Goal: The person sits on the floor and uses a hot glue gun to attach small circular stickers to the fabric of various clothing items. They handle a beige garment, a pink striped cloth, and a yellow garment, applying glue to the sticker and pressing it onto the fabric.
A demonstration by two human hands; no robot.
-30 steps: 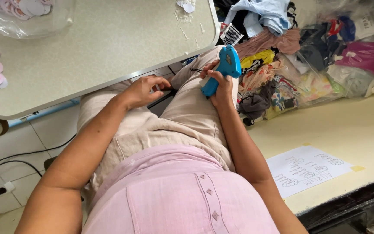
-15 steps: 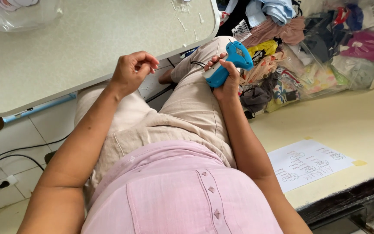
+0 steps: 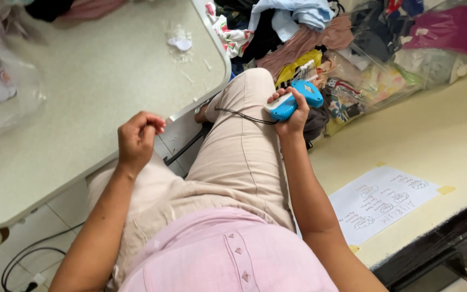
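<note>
Left hand (image 3: 138, 138): fingers curled in loosely, pinching nothing that can be made out, raised at the near edge of the pale speckled table (image 3: 82, 97).
Clear plastic bag (image 3: 1, 92) of white cut-outs: at 9 o'clock from that hand, on the table.
Right hand (image 3: 290, 113): closed around a blue handheld tool (image 3: 294, 100) with a pale underside, held beside the raised knee, at 3 o'clock from the left hand.
Tool, handling: judged light, rigid plastic, smooth; best taken around its body, as now.
Thin black cord (image 3: 239, 115): runs from the tool across the thigh.
Heap of mixed fabrics and bagged cloth (image 3: 352, 48): at 1 o'clock from the tool.
Taped paper sheet (image 3: 382, 203): at 5 o'clock.
</note>
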